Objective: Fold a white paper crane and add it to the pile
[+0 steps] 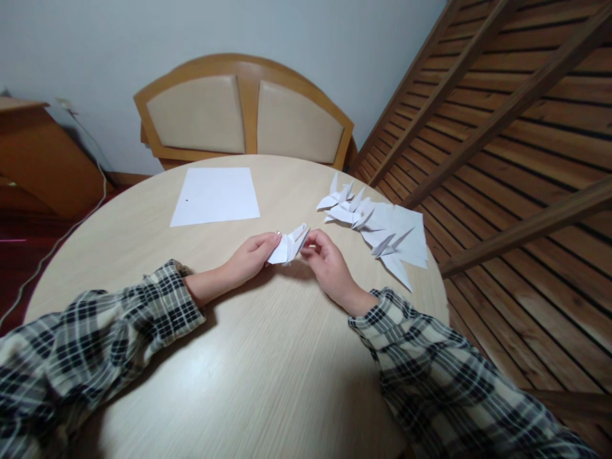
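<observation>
A small white folded paper crane (289, 245) is held above the middle of the round table. My left hand (253, 257) pinches its left side between thumb and fingers. At the crane's right side is my right hand (329, 264), its fingers bent together by the narrow folded points. Those fingertips are partly hidden behind the paper, and I see them touching or very near its right edge. Several finished white paper cranes (345, 207) stand to the right, with one more crane (389, 252) closer to me.
White paper sheets (412, 233) lie under and beside the cranes on the right of the table (229, 357). Another white sheet (217, 194) lies at the far left. Beyond stands a padded headboard-like chair back (248, 108); wooden slats (516, 146) rise on the right.
</observation>
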Available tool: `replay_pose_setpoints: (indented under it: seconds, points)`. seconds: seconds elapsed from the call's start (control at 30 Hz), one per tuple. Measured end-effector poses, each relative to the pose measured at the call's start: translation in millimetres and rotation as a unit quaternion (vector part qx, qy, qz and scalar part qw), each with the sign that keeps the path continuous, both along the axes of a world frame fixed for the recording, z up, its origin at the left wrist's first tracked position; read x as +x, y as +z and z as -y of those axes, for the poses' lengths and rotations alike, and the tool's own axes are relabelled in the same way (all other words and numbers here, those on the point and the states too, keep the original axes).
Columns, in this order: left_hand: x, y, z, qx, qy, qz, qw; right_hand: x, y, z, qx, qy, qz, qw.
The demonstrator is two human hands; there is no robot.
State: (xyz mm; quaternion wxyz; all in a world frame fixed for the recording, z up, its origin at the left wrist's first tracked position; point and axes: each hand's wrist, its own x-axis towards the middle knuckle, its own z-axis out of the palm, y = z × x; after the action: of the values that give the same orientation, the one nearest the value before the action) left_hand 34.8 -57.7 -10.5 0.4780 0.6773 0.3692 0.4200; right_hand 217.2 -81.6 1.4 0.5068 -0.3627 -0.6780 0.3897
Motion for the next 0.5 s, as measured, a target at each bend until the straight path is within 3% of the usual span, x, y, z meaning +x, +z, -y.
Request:
replay_pose_setpoints:
  seconds: [0.17,0.27,0.5]
  points:
    - [1.2,7.4,4.1,0.003,0.005,-0.015,1.0,-2.8,-5.7,-1.4,-0.064,0.039,-0.043,0.996]
    - [1.3,8.0,3.9,0.003,0.009,-0.021,1.0,-2.5,-5.7,-1.4,-0.066,0.064,-0.025,0.995]
    - [0.5,4.6,0.5,0.015,-0.001,-0.017,1.0,-1.7,-1.0,-0.1,-0.071,0.042,0.006,0.997]
